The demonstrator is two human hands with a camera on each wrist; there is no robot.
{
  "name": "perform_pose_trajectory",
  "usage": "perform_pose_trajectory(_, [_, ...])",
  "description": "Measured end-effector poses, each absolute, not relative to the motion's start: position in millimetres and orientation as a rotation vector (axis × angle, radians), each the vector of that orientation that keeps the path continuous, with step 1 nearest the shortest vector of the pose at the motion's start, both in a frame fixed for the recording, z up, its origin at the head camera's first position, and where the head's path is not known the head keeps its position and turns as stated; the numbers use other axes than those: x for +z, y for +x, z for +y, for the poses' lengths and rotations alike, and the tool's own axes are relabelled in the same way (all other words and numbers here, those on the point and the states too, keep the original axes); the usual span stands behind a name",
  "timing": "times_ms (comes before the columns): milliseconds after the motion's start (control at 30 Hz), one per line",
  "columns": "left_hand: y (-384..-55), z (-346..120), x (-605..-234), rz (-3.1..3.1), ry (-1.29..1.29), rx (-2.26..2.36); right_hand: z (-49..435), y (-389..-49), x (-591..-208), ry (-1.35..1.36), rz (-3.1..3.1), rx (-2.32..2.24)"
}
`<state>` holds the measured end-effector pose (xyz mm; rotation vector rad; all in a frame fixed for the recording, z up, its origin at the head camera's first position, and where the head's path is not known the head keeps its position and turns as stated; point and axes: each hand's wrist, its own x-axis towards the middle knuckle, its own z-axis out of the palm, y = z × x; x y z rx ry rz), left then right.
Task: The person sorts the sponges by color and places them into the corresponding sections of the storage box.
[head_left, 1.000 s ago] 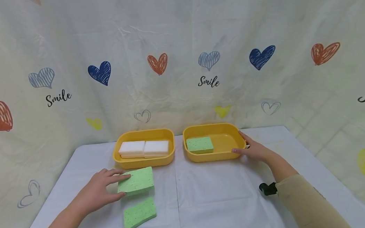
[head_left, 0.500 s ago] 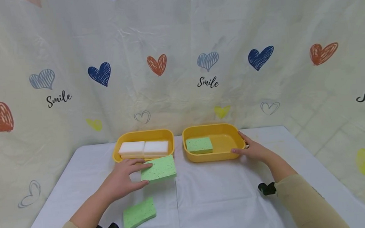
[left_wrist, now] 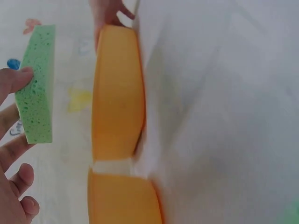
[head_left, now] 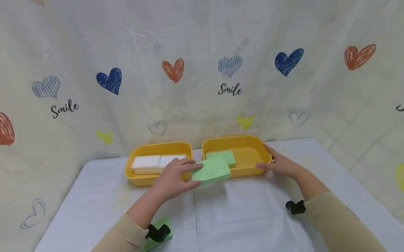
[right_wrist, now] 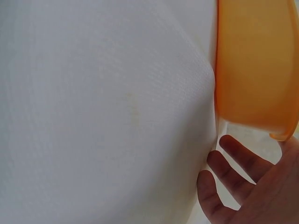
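Observation:
My left hand [head_left: 174, 178] pinches a green sponge [head_left: 211, 171] between thumb and fingers, raised in front of the right yellow tray. In the left wrist view this sponge [left_wrist: 38, 88] is seen edge-on, apart from the tray wall [left_wrist: 119, 93]. My right hand [head_left: 285, 167] holds the right end of the yellow tray [head_left: 248, 171], thumb at the front and a finger at the back corner. In the right wrist view the other fingers [right_wrist: 231, 177] stretch out below the tray end. Another green sponge [head_left: 226, 155] lies inside that tray, partly covered by the held one.
A second yellow tray [head_left: 137, 180] stands to the left with two white sponges [head_left: 146, 164] in it. One more green sponge [head_left: 165, 223] lies on the white tablecloth [head_left: 242, 220], partly hidden under my left forearm. A heart-printed curtain [head_left: 201, 114] hangs behind the table.
My left hand has carried the green sponge rightward and away from me, from before the left tray to the front of the right tray. My right hand stays at its tray.

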<state>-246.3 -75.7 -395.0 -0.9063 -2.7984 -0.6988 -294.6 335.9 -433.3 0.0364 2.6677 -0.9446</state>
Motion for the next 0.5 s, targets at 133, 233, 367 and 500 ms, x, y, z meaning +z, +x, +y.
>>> perform_pose_trajectory(133, [-259.8,-43.9,-393.3,-2.805,-0.931,-0.751,337.7,-292.2,-431.1,0.029,2.672,-0.950])
perform_pose_trajectory(233, [-270.8,-21.9,-392.8,-2.826,-0.924,-0.805,338.9,-291.7,-429.7,0.023,2.673,-0.955])
perform_pose_trajectory(367, [-287.3,2.7,-396.4,-2.854,-0.891,-0.820,339.6,-291.5,-429.3,0.000,2.682,-0.950])
perform_pose_trajectory(500, [-303.5,22.4,-402.5,-2.910,-0.843,-0.829,337.8,-293.0,-431.1,-0.009,2.683,-0.946])
